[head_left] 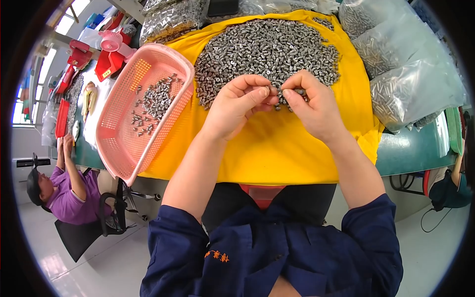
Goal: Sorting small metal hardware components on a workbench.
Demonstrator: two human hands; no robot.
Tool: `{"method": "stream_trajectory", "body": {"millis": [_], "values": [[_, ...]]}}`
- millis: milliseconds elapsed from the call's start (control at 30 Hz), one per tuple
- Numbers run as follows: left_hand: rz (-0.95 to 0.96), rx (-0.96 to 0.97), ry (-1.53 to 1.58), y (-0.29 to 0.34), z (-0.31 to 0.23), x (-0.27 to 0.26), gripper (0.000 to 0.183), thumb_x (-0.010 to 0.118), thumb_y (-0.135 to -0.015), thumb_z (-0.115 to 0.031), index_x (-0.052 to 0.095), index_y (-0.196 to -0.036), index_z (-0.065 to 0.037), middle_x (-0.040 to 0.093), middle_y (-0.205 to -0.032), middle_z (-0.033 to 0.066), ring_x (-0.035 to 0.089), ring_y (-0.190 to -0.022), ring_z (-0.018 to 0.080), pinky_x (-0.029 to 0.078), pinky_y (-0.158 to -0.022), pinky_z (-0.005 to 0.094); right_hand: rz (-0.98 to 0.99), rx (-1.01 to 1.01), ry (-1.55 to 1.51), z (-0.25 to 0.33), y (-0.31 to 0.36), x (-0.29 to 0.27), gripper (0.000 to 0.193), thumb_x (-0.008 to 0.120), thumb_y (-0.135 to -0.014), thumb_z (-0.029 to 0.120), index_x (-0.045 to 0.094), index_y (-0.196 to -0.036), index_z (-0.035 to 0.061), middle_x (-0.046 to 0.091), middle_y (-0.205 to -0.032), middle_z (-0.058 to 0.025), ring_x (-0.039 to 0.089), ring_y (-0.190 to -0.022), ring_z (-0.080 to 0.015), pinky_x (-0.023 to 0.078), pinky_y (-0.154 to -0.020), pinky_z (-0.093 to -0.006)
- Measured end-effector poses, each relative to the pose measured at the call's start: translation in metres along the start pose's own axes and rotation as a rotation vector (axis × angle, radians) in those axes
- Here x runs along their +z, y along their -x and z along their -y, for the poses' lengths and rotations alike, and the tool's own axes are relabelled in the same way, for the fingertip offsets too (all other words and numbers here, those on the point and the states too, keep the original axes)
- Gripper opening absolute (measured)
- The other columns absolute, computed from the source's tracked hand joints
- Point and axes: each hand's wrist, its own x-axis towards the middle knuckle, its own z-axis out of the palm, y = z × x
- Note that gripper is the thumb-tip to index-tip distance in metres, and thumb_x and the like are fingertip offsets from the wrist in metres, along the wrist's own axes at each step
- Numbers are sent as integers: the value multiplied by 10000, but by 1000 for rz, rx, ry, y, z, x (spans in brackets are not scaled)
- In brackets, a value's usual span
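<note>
A large heap of small, silvery cylindrical metal parts [262, 49] covers the far part of a yellow cloth [277, 156]. At the near edge of this heap, my left hand [236, 103] and my right hand [316, 108] face each other, fingertips a short gap apart. Both are closed in a pinch. A small metal part [300, 92] shows between the thumb and fingers of my right hand. At my left thumb tip a bit of metal shows, mostly covered by the fingers. Left of the heap, a pink perforated basket [115, 123] holds a smaller pile of similar parts.
Clear plastic bags [396, 94] of metal parts stand at the right, and more packed bags [170, 22] at the back left. Red bins [109, 65] and a pink fan [115, 42] sit beyond the basket. A person in purple [74, 195] sits at the left; another person [451, 190] is at the far right.
</note>
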Motion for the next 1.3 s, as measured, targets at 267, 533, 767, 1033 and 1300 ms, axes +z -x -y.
{"method": "stream_trajectory", "body": {"millis": [267,533,767,1033,1300], "values": [[-23,-3,-23,-2,4,-1,137,541,-837,-60,565,-970,-40,606,-911,62,596,-829,148,484,-725,268,-28,-82,-13,1,0,5,56,526,-792,67,517,-832,28,549,-677,-43,500,-563,-105,408,-520,-235],[-9,-35,8,-2,4,-1,133,553,-827,-48,574,-958,-56,597,-867,32,576,-785,120,470,-698,242,-18,-95,41,4,0,2,49,524,-774,52,509,-811,24,551,-684,-74,529,-578,-156,423,-536,-264],[1,13,-9,-2,5,-1,137,551,-825,-36,572,-959,-44,605,-882,57,594,-799,140,492,-724,268,-8,-104,93,8,2,3,44,513,-772,44,510,-812,26,560,-694,-81,549,-591,-181,433,-541,-274],[-31,27,-44,-2,5,4,120,575,-804,-13,584,-923,-2,606,-851,63,595,-760,140,495,-695,249,-3,-63,103,9,1,1,36,511,-768,43,502,-801,32,548,-673,-94,547,-571,-216,430,-518,-298],[-86,97,-240,-2,5,4,102,595,-781,7,599,-882,11,616,-800,49,585,-711,114,487,-666,233,-40,-84,138,5,3,9,40,517,-772,54,491,-797,37,556,-674,-117,554,-588,-270,433,-525,-333]]}}
